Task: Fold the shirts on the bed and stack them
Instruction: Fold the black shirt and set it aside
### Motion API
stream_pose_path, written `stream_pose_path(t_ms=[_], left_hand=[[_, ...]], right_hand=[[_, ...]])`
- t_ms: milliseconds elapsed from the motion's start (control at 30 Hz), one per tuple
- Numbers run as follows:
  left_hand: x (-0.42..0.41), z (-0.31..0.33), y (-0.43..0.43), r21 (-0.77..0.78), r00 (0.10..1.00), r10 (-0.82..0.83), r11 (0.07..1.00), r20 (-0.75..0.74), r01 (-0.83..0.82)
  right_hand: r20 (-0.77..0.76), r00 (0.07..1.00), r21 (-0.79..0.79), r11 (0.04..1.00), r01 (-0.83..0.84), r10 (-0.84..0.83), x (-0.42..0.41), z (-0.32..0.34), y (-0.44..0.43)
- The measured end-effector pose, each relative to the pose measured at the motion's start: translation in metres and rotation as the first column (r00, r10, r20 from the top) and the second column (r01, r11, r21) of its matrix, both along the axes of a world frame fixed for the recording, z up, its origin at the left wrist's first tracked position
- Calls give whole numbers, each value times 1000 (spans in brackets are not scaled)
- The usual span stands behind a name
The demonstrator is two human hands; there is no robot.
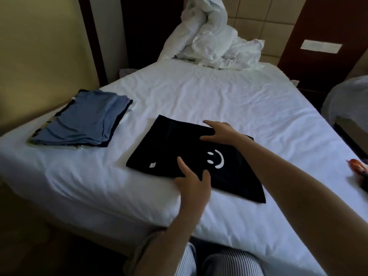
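A black shirt (171,148) with a white smiley lies folded into a rectangle on the white bed (229,100), near its front edge. My left hand (192,179) rests on the shirt's near edge, index finger and thumb stretched out on the cloth; its other fingers are hidden. My right hand (220,132) lies flat on the far edge, fingers straight and pointing left. To the left, near the bed's left corner, stands a stack of folded shirts (79,122) with a blue one on top.
A crumpled white duvet (215,42) is piled at the head of the bed. A red-and-white object (356,166) lies at the right edge. A yellow wall runs along the left, and dark wood furniture (326,36) stands at the back right.
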State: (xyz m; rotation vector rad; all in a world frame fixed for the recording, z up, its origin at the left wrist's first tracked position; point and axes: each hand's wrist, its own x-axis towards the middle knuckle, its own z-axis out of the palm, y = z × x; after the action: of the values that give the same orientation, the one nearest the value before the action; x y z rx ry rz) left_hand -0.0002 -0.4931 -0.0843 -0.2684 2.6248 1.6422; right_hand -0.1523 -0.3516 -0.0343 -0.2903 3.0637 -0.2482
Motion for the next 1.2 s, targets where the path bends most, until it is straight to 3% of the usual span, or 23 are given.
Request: stream_pose_path(t_ms=[67, 133, 233, 433, 667, 733, 767, 833, 867, 900, 933, 1000, 1067, 1200], left_hand=[[3, -6, 9, -177, 999, -46, 983, 6, 47], [3, -18, 13, -386, 991, -31, 922, -129, -22], [-1, -28, 18, -452, 974, -70, 891, -217, -36], [-13, -15, 17, 17, 986, -88, 996, -141, 91], [-31, 2, -12, 215, 984, -97, 968, -153, 129], [-39, 8, -27, 289, 987, -55, 952, -149, 97], [-40, 13, -32, 364, 991, -22, 929, -129, 68], [-37, 23, -37, 505, 995, 23, 863, -99, 30], [-35, 27, -37, 522, 994, 32, 853, -104, 27], [-33, 29, -37, 510, 994, 28, 860, -109, 32], [-32, 30, -37, 504, 994, 13, 862, -105, 42], [-31, 36, -43, 529, 998, -53, 846, -28, 60], [-34, 43, -54, 538, 994, -109, 839, 25, 79], [-43, 58, -90, 461, 984, -170, 871, -48, 173]], right_hand=[[91, 995, -7, 999, 41, -40, -22, -16, -3], [148, 986, -5, 996, 83, -82, -33, -37, -2], [77, 993, -60, 994, 90, -85, -37, -54, 4], [35, 991, -131, 983, 130, -126, -21, -47, -3], [88, 947, -177, 931, 319, -308, 8, -24, -4], [148, 914, -314, 858, 406, -378, 24, -17, 3], [191, 899, -453, 777, 436, -393, 32, -14, 5], [322, 875, -754, 462, 468, -361, 50, -6, 7], [367, 872, -831, 307, 464, -323, 59, -2, 5], [390, 874, -868, 202, 454, -289, 67, 3, 2], [404, 876, -878, 156, 452, -264, 74, 5, 1], [440, 877, -874, 130, 468, -193, 86, 11, -2], [482, 872, -856, 164, 490, -88, 95, 19, -3], [484, 875, -850, 251, 462, 29, 109, 40, -16]])
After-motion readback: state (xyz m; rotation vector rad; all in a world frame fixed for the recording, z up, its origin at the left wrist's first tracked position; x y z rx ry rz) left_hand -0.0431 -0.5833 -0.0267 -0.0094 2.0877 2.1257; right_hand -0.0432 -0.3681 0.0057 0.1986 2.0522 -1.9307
